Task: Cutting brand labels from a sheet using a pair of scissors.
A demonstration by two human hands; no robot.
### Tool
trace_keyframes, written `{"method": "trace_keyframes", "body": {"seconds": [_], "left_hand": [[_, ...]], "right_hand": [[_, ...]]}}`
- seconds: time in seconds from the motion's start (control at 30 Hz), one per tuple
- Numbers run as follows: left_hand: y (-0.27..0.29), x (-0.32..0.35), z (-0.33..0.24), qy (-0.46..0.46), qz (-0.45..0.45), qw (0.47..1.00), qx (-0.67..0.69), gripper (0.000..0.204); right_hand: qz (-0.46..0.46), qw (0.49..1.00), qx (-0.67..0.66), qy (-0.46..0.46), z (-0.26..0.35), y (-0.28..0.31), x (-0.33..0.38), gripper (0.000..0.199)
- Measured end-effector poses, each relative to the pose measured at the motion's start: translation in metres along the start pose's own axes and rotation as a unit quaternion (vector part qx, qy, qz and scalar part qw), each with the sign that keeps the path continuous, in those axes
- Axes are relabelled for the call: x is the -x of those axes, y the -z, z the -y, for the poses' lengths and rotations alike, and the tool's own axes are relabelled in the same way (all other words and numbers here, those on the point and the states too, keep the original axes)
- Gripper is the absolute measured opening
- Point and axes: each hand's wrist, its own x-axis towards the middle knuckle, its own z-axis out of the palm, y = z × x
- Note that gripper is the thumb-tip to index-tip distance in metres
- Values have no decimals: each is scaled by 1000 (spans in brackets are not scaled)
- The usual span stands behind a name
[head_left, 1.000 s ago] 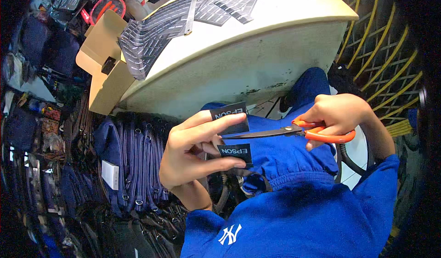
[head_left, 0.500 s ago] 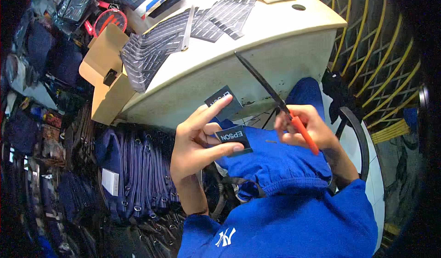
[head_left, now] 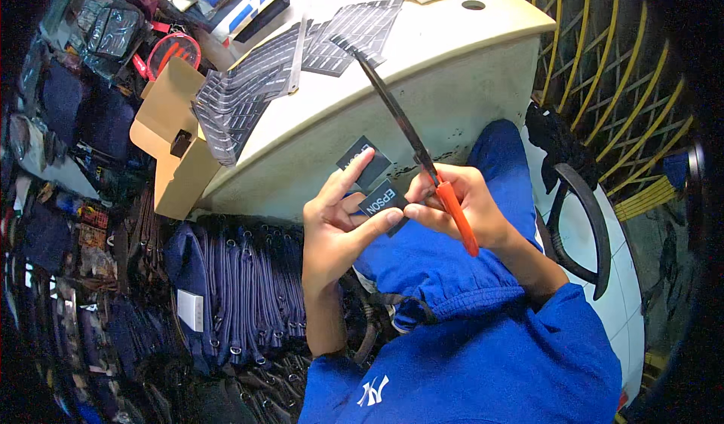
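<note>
My left hand holds two small dark labels with pale lettering. One label lies under its index fingertip; the lower label is pinched by the thumb. From the right, my right hand has its thumb and a fingertip at the right edge of that lower label. Orange-handled scissors are held in the same right hand, their long dark blades close together and pointing up-left over the table edge. Both hands are above my lap, in front of the table.
Dark printed label sheets lie on the table with a metal ruler beside them. An open cardboard box stands at the table's left corner. Many dark straps hang at left. A black curved chair arm is at right.
My right hand has moved left with the scissors and reached the lower label, which has tilted. The blade tips now lie over the table top. The view has shifted slightly.
</note>
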Motion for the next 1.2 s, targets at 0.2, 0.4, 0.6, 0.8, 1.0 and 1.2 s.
{"method": "trace_keyframes", "body": {"seconds": [0.2,0.4,0.6,0.8,1.0,1.2], "left_hand": [[3,-12,9,20,-60,998,9,55],[13,-82,19,-28,-144,987,-73,27],[12,-186,44,-4,-30,996,-78,26],[3,-260,64,-39,25,997,-60,34],[-25,-335,88,-39,66,997,-12,68],[-58,-410,99,-39,49,997,-51,72]], "right_hand": [[-58,998,39,10,1,18,-11,15],[-105,991,83,20,-3,45,-29,13],[-183,980,70,30,-5,85,-31,16],[-221,970,97,0,3,118,-19,13],[-309,943,125,-11,5,148,8,14],[-337,934,119,-2,1,162,28,14]]}}
